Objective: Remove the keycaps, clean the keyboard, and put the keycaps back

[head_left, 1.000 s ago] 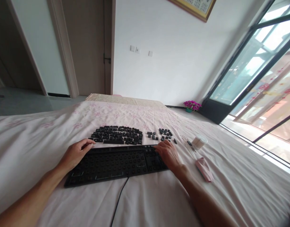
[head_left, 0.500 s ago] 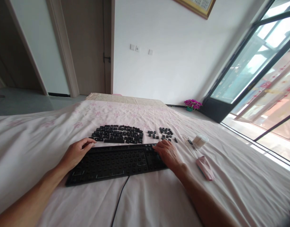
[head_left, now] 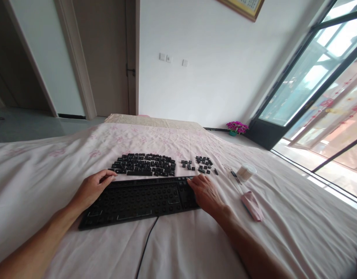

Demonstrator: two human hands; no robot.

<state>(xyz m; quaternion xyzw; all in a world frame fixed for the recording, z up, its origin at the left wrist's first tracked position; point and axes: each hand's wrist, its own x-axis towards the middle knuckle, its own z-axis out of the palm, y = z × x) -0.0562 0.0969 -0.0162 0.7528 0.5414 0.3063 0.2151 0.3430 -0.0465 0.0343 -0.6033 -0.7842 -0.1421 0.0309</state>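
A black keyboard (head_left: 137, 201) with its keycaps taken off lies on a white bedsheet (head_left: 178, 244) with pink flowers. My left hand (head_left: 92, 188) grips its far left corner, thumb on the back edge. My right hand (head_left: 206, 192) rests over the right end, fingers curled on the far edge. Behind the keyboard lie a large group of loose black keycaps (head_left: 143, 164) and a smaller group of keycaps (head_left: 199, 164) to the right. The keyboard's black cable (head_left: 145, 248) runs toward me.
Right of the keyboard are a round tub of cotton swabs (head_left: 246, 172), a thin dark tool (head_left: 235, 176) and a pink folded cloth (head_left: 252, 205). Beyond the bed are a door (head_left: 108, 58), a pink flower pot (head_left: 236, 128) on the floor and a glass door (head_left: 315, 81) at right.
My right hand has slid slightly left along the keyboard's right end. The keyboard and left hand have barely shifted.
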